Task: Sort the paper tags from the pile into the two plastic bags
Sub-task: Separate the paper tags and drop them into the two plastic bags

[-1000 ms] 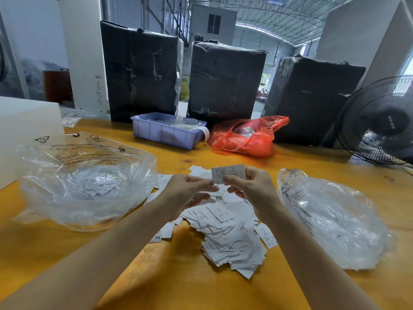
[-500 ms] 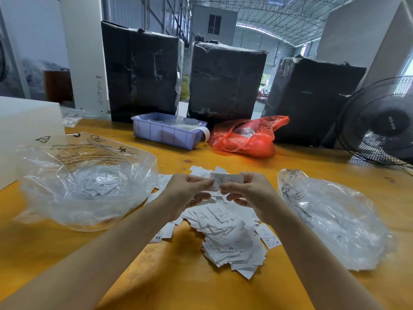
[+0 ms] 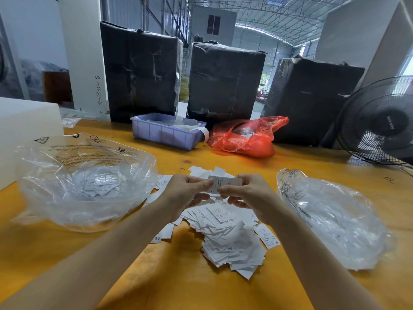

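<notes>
A pile of white paper tags lies on the yellow table in front of me. Above it, my left hand and my right hand pinch one white paper tag between their fingertips, the left at its left edge, the right at its lower edge. An open clear plastic bag with several tags inside sits to the left of the pile. A second clear plastic bag lies crumpled to the right; its contents are hard to make out.
At the back of the table stand a purple plastic bin, a red plastic bag and three black wrapped bales. A black fan is at the far right, a white box at the far left.
The held tag has come down from above my fingers to just over the pile, and both hands have drawn closer together around it.
</notes>
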Demonstrator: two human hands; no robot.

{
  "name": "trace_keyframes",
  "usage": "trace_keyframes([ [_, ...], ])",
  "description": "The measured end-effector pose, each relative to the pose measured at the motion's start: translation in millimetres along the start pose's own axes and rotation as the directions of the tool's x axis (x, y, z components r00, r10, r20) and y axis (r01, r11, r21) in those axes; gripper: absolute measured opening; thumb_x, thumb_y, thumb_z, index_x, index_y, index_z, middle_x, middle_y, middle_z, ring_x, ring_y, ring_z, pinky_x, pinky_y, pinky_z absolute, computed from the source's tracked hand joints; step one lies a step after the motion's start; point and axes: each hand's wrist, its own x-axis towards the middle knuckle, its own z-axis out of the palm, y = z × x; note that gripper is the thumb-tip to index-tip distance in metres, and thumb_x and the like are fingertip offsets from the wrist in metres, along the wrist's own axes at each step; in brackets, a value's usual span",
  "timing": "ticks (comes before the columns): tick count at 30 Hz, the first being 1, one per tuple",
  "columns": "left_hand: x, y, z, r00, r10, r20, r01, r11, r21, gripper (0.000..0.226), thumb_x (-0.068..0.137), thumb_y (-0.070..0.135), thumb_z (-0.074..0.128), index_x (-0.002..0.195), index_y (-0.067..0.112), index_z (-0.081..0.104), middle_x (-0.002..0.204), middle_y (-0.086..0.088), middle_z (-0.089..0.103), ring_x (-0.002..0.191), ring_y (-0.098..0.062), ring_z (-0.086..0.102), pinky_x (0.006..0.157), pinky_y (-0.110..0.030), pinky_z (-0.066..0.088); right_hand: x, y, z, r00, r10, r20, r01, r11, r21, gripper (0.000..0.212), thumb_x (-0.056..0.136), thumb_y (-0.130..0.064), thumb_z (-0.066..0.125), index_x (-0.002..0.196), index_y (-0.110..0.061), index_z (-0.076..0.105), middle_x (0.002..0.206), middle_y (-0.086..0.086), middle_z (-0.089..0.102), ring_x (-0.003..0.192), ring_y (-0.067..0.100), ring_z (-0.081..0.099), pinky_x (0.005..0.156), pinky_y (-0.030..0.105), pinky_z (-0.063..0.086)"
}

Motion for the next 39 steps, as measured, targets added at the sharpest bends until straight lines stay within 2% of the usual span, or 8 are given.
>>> trace_keyframes([
  [6, -0.9, -0.4, -0.9, 0.999, 0.003, 0.036, -0.004, 1.0, 0.013, 0.014, 0.08, 0.024, 0.07, 0.09, 0.014, 0.073, 0.086, 0.004, 0.075, 0.072, -0.008, 0.066, 0.062, -0.02, 0.046, 1.6, -0.5, -4.0, 0.984, -0.08, -0.156, 0.092, 0.993, 0.074, 0.006, 0.08, -0.006, 0.072, 0.085, -0.008, 0.068, 0.061, -0.001, 0.066, 0.048, 0.005, 0.055, 0.048, 0.014, 0.041],
  [10, -0.3, -0.1, -0.5, 0.999, -0.006, 0.04, 0.005, 1.0, 0.007, 0.014, 0.08, 0.024, 0.07, 0.09, 0.015, 0.072, 0.086, 0.003, 0.075, 0.071, -0.008, 0.067, 0.063, -0.022, 0.045, 1.4, -1.0, -4.5, 0.983, -0.1, -0.152, 0.111, 0.992, 0.065, 0.006, 0.08, -0.006, 0.071, 0.083, -0.009, 0.067, 0.062, -0.001, 0.067, 0.05, 0.005, 0.056, 0.049, 0.015, 0.041],
  [16, 1.4, -1.2, -2.1, 0.999, -0.016, 0.039, 0.016, 1.0, -0.005, 0.012, 0.08, 0.025, 0.071, 0.088, 0.015, 0.072, 0.087, 0.002, 0.076, 0.074, -0.01, 0.067, 0.064, -0.023, 0.046, 2.8, -2.0, -5.5, 0.964, -0.148, -0.221, 0.178, 0.976, 0.123, 0.017, 0.08, -0.005, 0.072, 0.094, 0.001, 0.065, 0.069, 0.005, 0.066, 0.051, 0.006, 0.057, 0.049, 0.013, 0.043],
  [19, 1.4, -0.7, -2.2, 0.999, -0.016, 0.04, 0.016, 1.0, -0.007, 0.011, 0.08, 0.025, 0.07, 0.087, 0.016, 0.072, 0.086, 0.003, 0.076, 0.073, -0.01, 0.067, 0.064, -0.023, 0.045, 1.4, -3.3, -7.5, 0.972, -0.157, -0.174, 0.177, 0.978, 0.11, 0.017, 0.079, -0.004, 0.072, 0.094, 0.002, 0.065, 0.068, 0.004, 0.067, 0.052, 0.006, 0.057, 0.049, 0.013, 0.043],
  [23, 1.4, 0.2, -1.5, 0.999, -0.017, 0.032, 0.018, 1.0, -0.016, 0.013, 0.08, 0.024, 0.07, 0.09, 0.015, 0.072, 0.085, 0.002, 0.076, 0.073, -0.013, 0.065, 0.063, -0.023, 0.046, -0.1, -2.3, -4.7, 0.978, -0.169, -0.122, 0.177, 0.983, 0.054, 0.011, 0.078, -0.001, 0.072, 0.081, -0.004, 0.062, 0.068, 0.005, 0.066, 0.052, 0.004, 0.059, 0.051, 0.014, 0.046],
  [30, 0.6, 0.3, -1.4, 0.999, -0.024, 0.032, 0.025, 0.999, -0.021, 0.01, 0.082, 0.022, 0.07, 0.089, 0.015, 0.071, 0.084, 0.001, 0.076, 0.072, -0.013, 0.065, 0.063, -0.023, 0.045, 0.2, -1.3, -2.6, 0.959, -0.226, -0.172, 0.221, 0.974, -0.048, 0.015, 0.079, -0.001, 0.072, 0.076, -0.006, 0.058, 0.069, 0.006, 0.065, 0.05, 0.003, 0.057, 0.053, 0.014, 0.048],
  [35, 0.1, 1.5, -1.5, 0.999, -0.027, 0.024, 0.027, 0.999, -0.022, 0.012, 0.082, 0.022, 0.069, 0.091, 0.014, 0.071, 0.084, 0.001, 0.076, 0.073, -0.013, 0.065, 0.062, -0.022, 0.046, -0.1, -0.8, -1.9, 0.957, -0.232, -0.171, 0.226, 0.973, -0.056, 0.017, 0.079, -0.001, 0.072, 0.074, -0.008, 0.057, 0.07, 0.006, 0.065, 0.051, 0.001, 0.057, 0.053, 0.014, 0.048],
  [39, -0.3, 1.9, -1.0, 0.999, -0.03, 0.026, 0.031, 0.999, -0.013, 0.013, 0.082, 0.022, 0.07, 0.091, 0.014, 0.071, 0.086, 0.001, 0.076, 0.075, -0.013, 0.066, 0.064, -0.023, 0.046, -0.5, -1.1, -1.9, 0.955, -0.237, -0.178, 0.229, 0.971, -0.062, 0.017, 0.079, -0.002, 0.072, 0.073, -0.009, 0.057, 0.071, 0.005, 0.066, 0.054, 0.006, 0.058, 0.053, 0.014, 0.048],
])
